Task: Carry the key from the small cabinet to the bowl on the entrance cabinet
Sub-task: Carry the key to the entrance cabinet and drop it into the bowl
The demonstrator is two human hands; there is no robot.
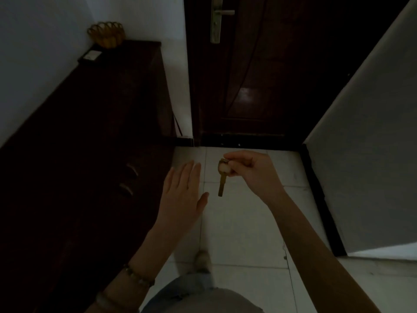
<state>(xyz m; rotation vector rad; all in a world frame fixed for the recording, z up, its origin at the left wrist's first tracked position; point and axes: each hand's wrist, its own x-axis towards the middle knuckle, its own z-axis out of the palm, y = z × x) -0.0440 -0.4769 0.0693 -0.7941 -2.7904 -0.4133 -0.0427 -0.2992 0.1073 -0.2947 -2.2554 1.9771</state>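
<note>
Dim hallway, tile floor (pixel 237 222), dark door (pixel 259 75) ahead.

Entrance cabinet (pixel 90 132) along left wall, long and dark, its top running away toward the door.

Bowl (pixel 106 33) at far end of that top, against the wall; golden, scalloped rim. Flat pale item just nearer than it, too dim to identify.

Left hand (pixel 180 193) flat, fingers spread, holding nothing, beside cabinet front.

Right hand (pixel 250 170) over the floor, grip closed on key (pixel 222 177) at its head, pinched by fingertips. Shaft hangs straight down, long axis vertical.

Key well apart from bowl. Bowl lies forward and to the left of the grip, higher in view. Left hand nearer cabinet, but key is in the right.

Judgement: carry phase, well along; right arm must cross left and reach forward over the top before release.
</note>
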